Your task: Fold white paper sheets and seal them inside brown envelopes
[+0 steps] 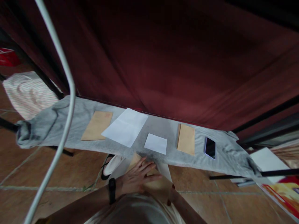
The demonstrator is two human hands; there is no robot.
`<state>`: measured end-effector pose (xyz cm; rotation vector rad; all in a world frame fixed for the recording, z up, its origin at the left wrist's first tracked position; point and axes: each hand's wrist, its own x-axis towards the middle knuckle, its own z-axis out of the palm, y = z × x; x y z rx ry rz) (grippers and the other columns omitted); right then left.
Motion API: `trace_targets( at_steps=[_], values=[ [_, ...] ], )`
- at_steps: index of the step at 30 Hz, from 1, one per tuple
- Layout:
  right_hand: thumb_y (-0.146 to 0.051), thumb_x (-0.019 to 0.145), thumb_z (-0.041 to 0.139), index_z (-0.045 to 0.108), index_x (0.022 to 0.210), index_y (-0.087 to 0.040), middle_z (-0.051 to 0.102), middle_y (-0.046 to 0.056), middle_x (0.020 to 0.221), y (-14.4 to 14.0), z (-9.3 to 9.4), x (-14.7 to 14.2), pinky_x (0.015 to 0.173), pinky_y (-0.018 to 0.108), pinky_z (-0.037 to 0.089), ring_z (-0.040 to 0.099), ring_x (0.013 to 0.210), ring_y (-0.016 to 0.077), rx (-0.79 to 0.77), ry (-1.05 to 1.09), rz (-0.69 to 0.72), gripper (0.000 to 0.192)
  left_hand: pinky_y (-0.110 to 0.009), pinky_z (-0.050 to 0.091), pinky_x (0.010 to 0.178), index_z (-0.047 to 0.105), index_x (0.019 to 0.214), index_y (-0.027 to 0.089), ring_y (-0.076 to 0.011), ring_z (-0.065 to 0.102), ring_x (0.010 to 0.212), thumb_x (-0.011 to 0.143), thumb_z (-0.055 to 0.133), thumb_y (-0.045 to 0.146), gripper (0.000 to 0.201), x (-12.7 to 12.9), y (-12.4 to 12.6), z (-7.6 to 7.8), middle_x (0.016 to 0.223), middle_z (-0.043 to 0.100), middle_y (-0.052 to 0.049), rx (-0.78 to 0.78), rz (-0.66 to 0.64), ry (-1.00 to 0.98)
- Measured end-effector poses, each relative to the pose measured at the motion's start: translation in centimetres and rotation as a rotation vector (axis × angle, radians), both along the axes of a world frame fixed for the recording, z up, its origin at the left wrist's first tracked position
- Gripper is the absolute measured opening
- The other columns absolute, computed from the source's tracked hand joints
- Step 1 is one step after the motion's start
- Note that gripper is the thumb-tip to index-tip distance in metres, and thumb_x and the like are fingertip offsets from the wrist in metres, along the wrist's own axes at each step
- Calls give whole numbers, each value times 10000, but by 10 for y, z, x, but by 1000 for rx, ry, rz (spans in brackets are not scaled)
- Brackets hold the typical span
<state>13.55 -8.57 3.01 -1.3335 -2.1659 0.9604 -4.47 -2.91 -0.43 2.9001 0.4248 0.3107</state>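
Observation:
A brown paper envelope (pixel 158 188) rests close against my body, at the near edge of the cloth-covered surface. Across its left part lies my left hand (pixel 137 175), fingers stretched out over the paper, with a dark watch on the wrist. At the envelope's right edge is my right hand (pixel 172 196), mostly hidden, its fingers closed around the edge. Beyond them, a folded white paper (pixel 155 143) and a larger creased white sheet (pixel 126 127) lie on the cloth. The sheet touches another brown envelope (pixel 97 125) on the left.
Smaller brown envelopes (pixel 187 139) are stacked right of centre, beside a phone (pixel 210 147). Grey cloth (pixel 224 155) covers the narrow table. A dark red curtain (pixel 163 62) hangs behind it. A white cable (pixel 67 71) crosses the left side. Tiles (pixel 196 205) form the floor.

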Motion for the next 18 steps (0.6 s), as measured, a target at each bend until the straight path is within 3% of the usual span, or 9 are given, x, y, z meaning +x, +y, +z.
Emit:
trace_targets(
  at_steps=[7, 14, 18],
  values=[
    [-84, 646, 706, 568, 1409, -440, 642, 68, 1211, -8, -21, -10, 1172, 628, 377, 469, 1393, 407, 0, 14, -10, 853, -573, 257, 1198, 372, 1531, 382, -314, 440, 1364, 771, 768, 482, 864, -6, -7, -5, 1471, 508, -94, -50, 22, 27],
    [-126, 649, 777, 575, 1401, -425, 639, 79, 1222, -12, -14, -13, 1161, 576, 410, 502, 1366, 377, 22, 25, -52, 834, -614, 264, 1183, 375, 1527, 394, -353, 421, 1384, 800, 698, 590, 819, -4, -14, -7, 1482, 485, -116, -6, 27, 7],
    [-64, 687, 730, 543, 1422, -444, 651, 61, 1231, -10, -3, -14, 1146, 527, 437, 557, 1320, 334, -42, 20, -18, 848, -583, 296, 1174, 406, 1509, 386, -343, 429, 1367, 762, 772, 517, 842, -8, -14, -5, 1434, 519, -97, 5, 86, 17]
  ],
)
